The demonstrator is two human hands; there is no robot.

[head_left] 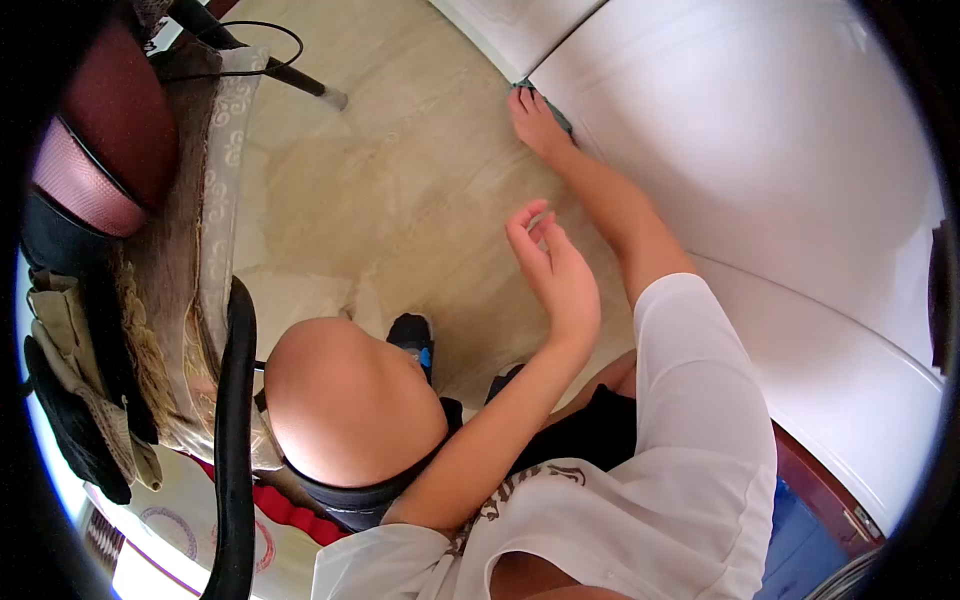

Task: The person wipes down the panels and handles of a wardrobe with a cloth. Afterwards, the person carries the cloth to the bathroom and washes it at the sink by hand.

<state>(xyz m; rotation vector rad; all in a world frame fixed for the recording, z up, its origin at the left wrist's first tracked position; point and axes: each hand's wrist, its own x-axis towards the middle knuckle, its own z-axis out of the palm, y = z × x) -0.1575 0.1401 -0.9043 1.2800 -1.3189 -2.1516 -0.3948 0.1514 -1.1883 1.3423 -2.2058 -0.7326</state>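
Observation:
My right hand (537, 120) reaches down to the foot of the white cabinet front (740, 130), its fingers pressing on a dark green cloth (556, 112) at the edge of the beige floor (400, 180). Most of the cloth is hidden under the hand; a strip shows along the panel's bottom edge. My left hand (553, 262) hangs above the floor in the middle of the view, fingers loosely curled and apart, with nothing in them. The left forearm passes beside my bent knee (345, 400).
On the left is a chair with a patterned pale cover (225, 170) and a black curved armrest (235, 430). Folded clothes (80, 370) and a dark red rounded object (125, 110) are beside it. A black cable (290, 35) loops near a chair leg.

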